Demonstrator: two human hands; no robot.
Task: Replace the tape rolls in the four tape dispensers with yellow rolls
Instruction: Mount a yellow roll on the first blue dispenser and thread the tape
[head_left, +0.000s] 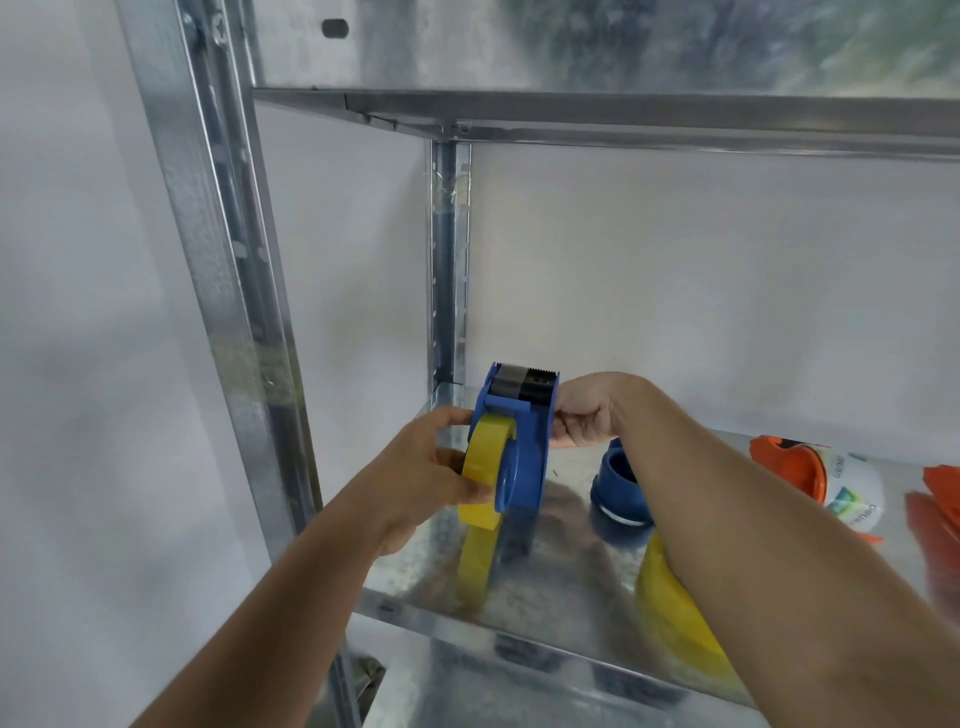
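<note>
My left hand (415, 467) pinches the yellow roll (480, 470) at nine o'clock of the blue dispenser (519, 447); right hand (584, 415) grips its side.

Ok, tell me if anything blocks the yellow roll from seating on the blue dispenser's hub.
Nothing visible does. The left hand presses the yellow roll against the blue dispenser, which the right hand steadies. The hub itself is hidden behind the roll.

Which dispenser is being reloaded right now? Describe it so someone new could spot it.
Find the metal shelf and go to its left end, near the upright post. The blue dispenser there is held between the left hand and right hand. Unlike the other blue dispenser lying further right, it has a yellow roll at its hub.
</note>
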